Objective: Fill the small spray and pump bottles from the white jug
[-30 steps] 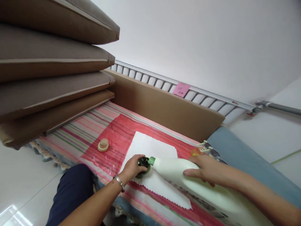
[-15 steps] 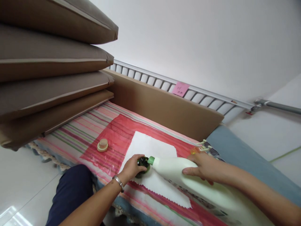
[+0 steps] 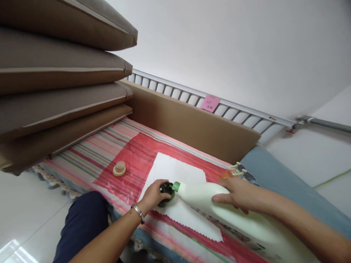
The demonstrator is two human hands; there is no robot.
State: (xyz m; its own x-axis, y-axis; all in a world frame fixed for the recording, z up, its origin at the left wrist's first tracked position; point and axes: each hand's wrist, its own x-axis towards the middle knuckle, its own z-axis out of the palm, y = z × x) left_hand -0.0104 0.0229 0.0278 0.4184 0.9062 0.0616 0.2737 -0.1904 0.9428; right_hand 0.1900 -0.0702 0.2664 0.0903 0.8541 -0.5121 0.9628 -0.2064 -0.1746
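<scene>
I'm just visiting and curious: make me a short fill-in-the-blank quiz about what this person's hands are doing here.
1. The right hand tips a ____ bottle on its side.
2. The left hand holds a small dark cup at the bottle's ____ neck.
3. Both rest over a white ____.
4. A pink ____ is stuck to the rail behind.

Missing words: white; green; cloth; note

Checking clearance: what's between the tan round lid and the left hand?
Head view: only bare red plastic sheet between the tan lid and the left hand; white cloth starts beside the hand.
</scene>
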